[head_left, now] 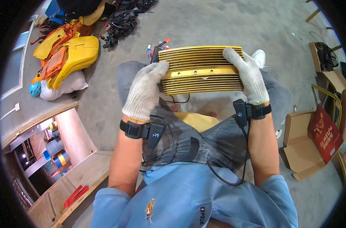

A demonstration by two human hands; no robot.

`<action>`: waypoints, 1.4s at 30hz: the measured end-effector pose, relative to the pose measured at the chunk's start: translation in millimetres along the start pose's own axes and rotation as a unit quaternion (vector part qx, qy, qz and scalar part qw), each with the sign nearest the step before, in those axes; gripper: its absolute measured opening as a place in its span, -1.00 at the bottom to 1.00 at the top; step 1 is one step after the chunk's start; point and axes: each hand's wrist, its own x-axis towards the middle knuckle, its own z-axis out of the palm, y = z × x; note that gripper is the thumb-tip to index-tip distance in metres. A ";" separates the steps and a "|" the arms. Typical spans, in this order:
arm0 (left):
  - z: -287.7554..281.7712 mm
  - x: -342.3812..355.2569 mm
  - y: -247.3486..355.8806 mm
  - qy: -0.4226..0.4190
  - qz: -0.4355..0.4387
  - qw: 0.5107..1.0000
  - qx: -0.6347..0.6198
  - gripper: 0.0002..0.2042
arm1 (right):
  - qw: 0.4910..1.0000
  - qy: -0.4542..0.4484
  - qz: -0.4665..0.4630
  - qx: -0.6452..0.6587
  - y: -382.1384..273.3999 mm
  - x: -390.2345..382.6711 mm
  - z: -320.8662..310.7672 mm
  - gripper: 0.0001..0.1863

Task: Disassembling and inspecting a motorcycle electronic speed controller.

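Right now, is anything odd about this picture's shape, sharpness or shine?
Head view: fisheye distortion bows straight edges toward the rim, corners black; same head view: the gold finned block looks fairly sharp, with bright glints along its ridges.

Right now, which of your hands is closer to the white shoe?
Right. The right hand holds the gold finned block at its right end, beside the white shoe in this view. The left hand holds the opposite end, farther off to the shoe's left.
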 end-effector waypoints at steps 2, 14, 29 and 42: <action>0.7 0.5 -2.6 -0.003 -0.005 1.000 -0.012 -0.66 | 1.000 -0.003 0.000 0.024 -3.0 -2.0 0.3 -0.53; 2.6 -3.3 -3.4 0.002 0.000 1.000 -0.018 -0.64 | 0.990 0.059 0.036 0.126 -17.5 -3.1 4.3 -0.59; -1.0 -3.9 -15.7 -0.010 0.063 0.998 0.009 -0.62 | 0.982 0.106 0.037 0.149 7.4 2.4 -31.9 -0.53; -31.4 0.8 -54.2 -0.153 0.058 0.972 -0.166 -0.62 | 0.905 0.018 -0.154 -0.396 -42.6 -79.8 9.1 -0.69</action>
